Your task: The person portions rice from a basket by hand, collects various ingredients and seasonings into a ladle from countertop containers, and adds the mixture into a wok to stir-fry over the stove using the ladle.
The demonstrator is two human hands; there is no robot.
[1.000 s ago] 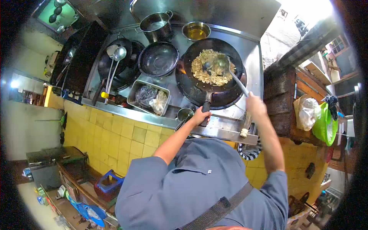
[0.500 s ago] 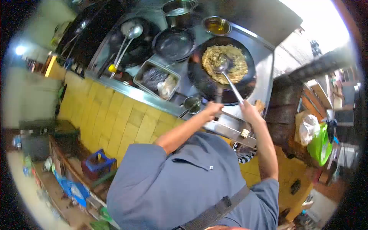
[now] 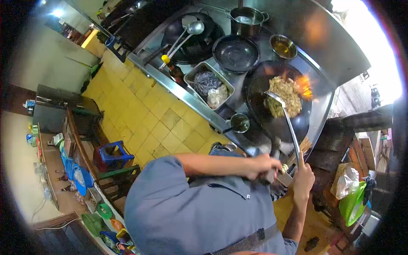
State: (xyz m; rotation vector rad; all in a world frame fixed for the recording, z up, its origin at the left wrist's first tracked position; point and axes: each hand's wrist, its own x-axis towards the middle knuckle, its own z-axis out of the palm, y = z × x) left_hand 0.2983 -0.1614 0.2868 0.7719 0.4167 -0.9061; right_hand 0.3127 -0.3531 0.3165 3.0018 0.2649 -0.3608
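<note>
The black wok (image 3: 258,91) sits on the stove at the right, with a mass of pale brown food (image 3: 284,97) shifted toward its far right side. Orange flames (image 3: 304,86) show beside the food. My left hand (image 3: 264,165) is closed around the wok's handle (image 3: 276,146), close to my body. In my right hand (image 3: 303,179) is the long handle of a metal ladle (image 3: 290,123). The ladle's bowl lies inside the wok at the food's left edge. My left fingers are slightly blurred.
A smaller black wok (image 3: 236,52), a pot (image 3: 246,21), a bowl of yellow liquid (image 3: 283,46) and a metal tray with bags (image 3: 207,80) surround the wok. A sauce bottle (image 3: 173,70) and a small container (image 3: 240,123) stand near the stove's front edge (image 3: 193,102).
My left hand has drawn back toward my body. Flames have appeared at the wok, and the food has shifted right. The ladle's bowl has moved to the food's left edge. The whole view has turned.
</note>
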